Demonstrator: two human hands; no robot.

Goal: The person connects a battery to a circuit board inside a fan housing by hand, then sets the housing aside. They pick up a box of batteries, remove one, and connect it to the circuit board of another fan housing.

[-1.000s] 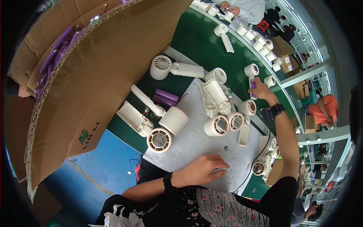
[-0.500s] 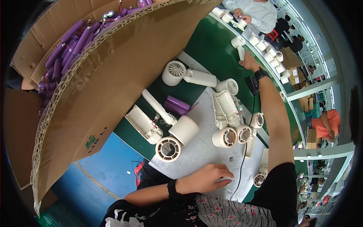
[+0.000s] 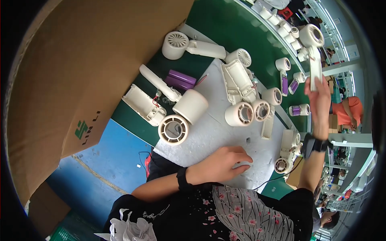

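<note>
My right hand (image 3: pixel 319 98) is raised at the right, closed round the handle of a white handheld fan (image 3: pixel 315 64), its round head upward. Low over the front of the grey-white foam board (image 3: pixel 217 140), my left hand (image 3: pixel 225 164) holds nothing, fingers loosely bent and thumb apart. Left of centre lie fan housings with round heads (image 3: pixel 192 106) and an opened handle shell (image 3: pixel 140 103) showing red wires. Purple battery cells (image 3: pixel 180 80) lie behind them. More opened fan housings (image 3: pixel 239 82) sit on the board's right part.
A large cardboard box (image 3: pixel 92 72) walls off the left. Several fans with purple cells (image 3: pixel 284 80) lie on the green table (image 3: pixel 257 52) at the right. White fan parts (image 3: pixel 285 30) line the far side. A black cable (image 3: pixel 277 176) runs by my right forearm. People work beyond.
My right hand has picked up the white fan from the far table and brought it up and to the right. My left hand stays nearly in place; the view has shifted.
</note>
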